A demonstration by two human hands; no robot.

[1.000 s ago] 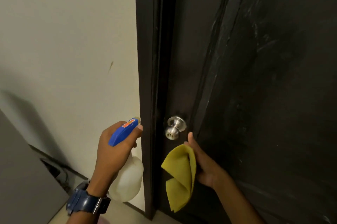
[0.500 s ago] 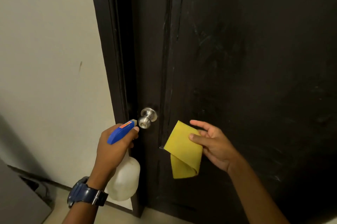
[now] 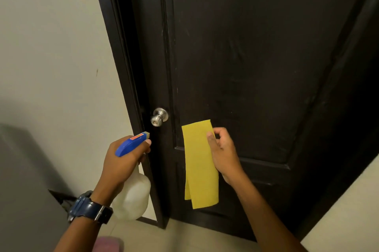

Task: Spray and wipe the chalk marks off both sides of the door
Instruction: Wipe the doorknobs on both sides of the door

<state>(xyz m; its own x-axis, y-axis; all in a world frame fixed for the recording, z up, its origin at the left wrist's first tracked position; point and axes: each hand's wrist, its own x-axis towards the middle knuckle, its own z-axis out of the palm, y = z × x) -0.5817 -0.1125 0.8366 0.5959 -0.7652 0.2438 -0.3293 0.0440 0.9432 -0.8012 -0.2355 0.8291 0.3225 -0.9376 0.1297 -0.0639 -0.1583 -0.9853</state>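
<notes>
A black panelled door (image 3: 256, 56) fills the right half of the view, with faint pale smears on its upper panel. Its silver knob (image 3: 159, 117) sits at the left edge. My left hand (image 3: 121, 161) grips a white spray bottle (image 3: 133, 198) with a blue trigger head, nozzle pointing toward the door just below the knob. My right hand (image 3: 223, 153) pinches a folded yellow cloth (image 3: 200, 165) that hangs flat in front of the door's lower rail.
A cream wall (image 3: 51, 46) runs along the left of the black door frame (image 3: 114, 46). A grey surface (image 3: 24, 190) stands at the lower left. Pale floor tiles (image 3: 184, 237) lie below the door. A blue watch is on my left wrist.
The view has shifted so the door sits more to the right. The cloth has unfolded and now hangs longer from my right hand. My left hand keeps the bottle near the knob.
</notes>
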